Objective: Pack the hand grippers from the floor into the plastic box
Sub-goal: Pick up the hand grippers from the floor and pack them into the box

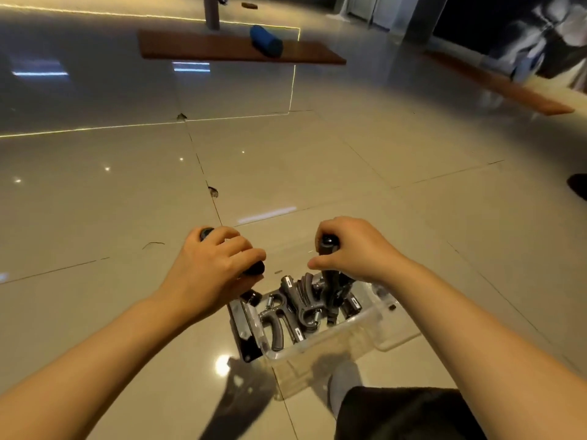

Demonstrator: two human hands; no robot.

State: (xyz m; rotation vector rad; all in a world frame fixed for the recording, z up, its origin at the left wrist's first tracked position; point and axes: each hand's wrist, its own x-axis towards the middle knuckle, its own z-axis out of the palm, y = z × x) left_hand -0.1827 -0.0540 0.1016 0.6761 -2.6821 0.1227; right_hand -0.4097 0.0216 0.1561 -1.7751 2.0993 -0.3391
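Observation:
A clear plastic box (343, 336) stands on the tiled floor just in front of me, with several dark grey hand grippers (298, 308) piled inside. My left hand (216, 265) grips a black hand gripper (255, 268) above the box's left end; its handle ends stick out past my fingers. My right hand (352, 249) grips another hand gripper (330, 268) that hangs down over the box, its lower part among the packed ones.
A black clip (244, 331) lines the box's left end. My knee in dark cloth (406, 411) is at the bottom right. Farther off lie a brown mat (222, 49) with a blue roll (266, 41), and another person (540, 42) at the far right.

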